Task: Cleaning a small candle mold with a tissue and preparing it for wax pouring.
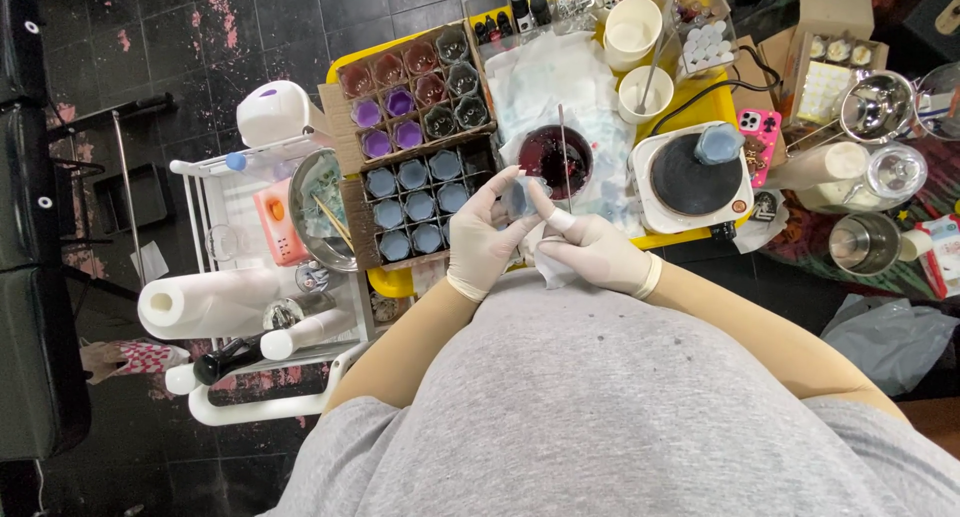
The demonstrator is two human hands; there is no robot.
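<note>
Small blue-grey glass jar (517, 195) sits pinched in the gloved left hand (484, 239), at 6 o'clock from the dark red pot (555, 159). The right hand (600, 249) clutches a white tissue (549, 264); wiping likely goes best with the jar gripped firmly and turned slowly.

I can't make out the small blue piece (517, 197) between my gloved fingers; the metal bowl (945, 97) is cut off at the right edge.

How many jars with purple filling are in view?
4, in a two-by-two block at the left of the upper cardboard tray: far-left jar, far-right jar, near-left jar, near-right jar. None seems hidden.
</note>
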